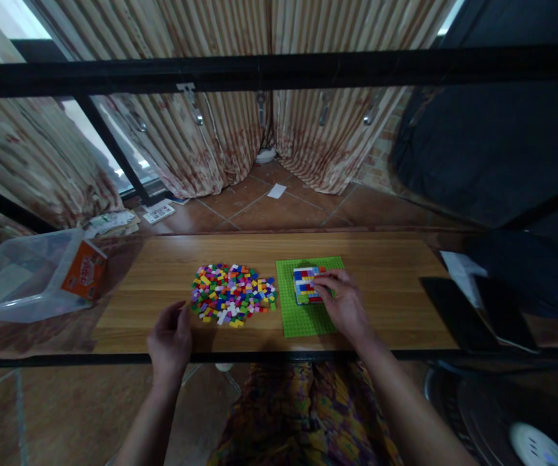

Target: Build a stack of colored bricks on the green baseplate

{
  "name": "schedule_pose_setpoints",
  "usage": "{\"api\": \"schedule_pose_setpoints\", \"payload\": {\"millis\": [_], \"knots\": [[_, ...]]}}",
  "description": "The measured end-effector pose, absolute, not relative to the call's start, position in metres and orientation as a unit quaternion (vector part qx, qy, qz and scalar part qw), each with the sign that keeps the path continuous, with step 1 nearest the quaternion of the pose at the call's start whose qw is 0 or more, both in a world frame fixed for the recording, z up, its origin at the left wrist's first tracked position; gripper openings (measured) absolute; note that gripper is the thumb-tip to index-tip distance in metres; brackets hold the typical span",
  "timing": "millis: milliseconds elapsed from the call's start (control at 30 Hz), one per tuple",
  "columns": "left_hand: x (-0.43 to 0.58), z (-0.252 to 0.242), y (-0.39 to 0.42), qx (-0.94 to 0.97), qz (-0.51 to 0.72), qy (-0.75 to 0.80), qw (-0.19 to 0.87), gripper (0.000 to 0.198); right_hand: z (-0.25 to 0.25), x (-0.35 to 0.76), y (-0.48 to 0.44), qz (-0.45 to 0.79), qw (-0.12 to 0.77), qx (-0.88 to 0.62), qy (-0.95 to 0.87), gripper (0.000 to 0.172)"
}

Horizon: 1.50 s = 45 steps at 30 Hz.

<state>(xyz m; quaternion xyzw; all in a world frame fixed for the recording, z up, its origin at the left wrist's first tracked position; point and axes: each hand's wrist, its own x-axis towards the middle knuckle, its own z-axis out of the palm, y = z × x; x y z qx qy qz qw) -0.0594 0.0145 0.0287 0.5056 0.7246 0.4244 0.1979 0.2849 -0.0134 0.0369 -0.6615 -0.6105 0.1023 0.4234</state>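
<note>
My right hand [341,299] reaches over the green baseplate [291,323], its thumb and fingers pinched together at the right side of a block structure [304,285]. The structure is built from red, blue, white and yellow bricks and stands on the baseplate. What the pinch holds, if anything, is too small to make out. My left hand [169,335] hovers at the table's front, left of a pile of loose building bricks [233,294] in many colours. Its fingers are curled in with the thumb against them, and their contents cannot be seen.
The wooden table [380,259] carries the pile and the baseplate. A clear plastic bin [21,285] with an orange label stands at the left. Dark flat panels [458,310] and a white paper [461,272] lie at the right. A black bar [298,70] crosses beyond the table, before curtains.
</note>
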Motion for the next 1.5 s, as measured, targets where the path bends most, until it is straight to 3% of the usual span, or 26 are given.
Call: {"api": "schedule_pose_setpoints", "payload": {"millis": [133, 433, 633, 833, 1500], "knots": [[-0.074, 0.022, 0.028, 0.507, 0.407, 0.743, 0.16, 0.039, 0.033, 0.284, -0.008, 0.092, 0.416, -0.668, -0.61, 0.02], [-0.077, 0.013, 0.034, 0.523, 0.377, 0.752, 0.136, 0.037, 0.019, 0.284, -0.006, 0.163, 0.506, -0.684, -0.5, 0.021], [-0.075, 0.012, 0.031, 0.53, 0.373, 0.752, 0.119, 0.036, 0.006, 0.282, -0.006, 0.174, 0.546, -0.694, -0.435, 0.043], [-0.073, 0.013, 0.03, 0.522, 0.366, 0.761, 0.119, 0.035, -0.002, 0.27, 0.003, 0.144, 0.517, -0.737, -0.411, 0.06], [-0.066, 0.017, 0.029, 0.533, 0.338, 0.767, 0.115, 0.029, -0.002, 0.266, 0.0, 0.128, 0.519, -0.72, -0.442, 0.05]]}}
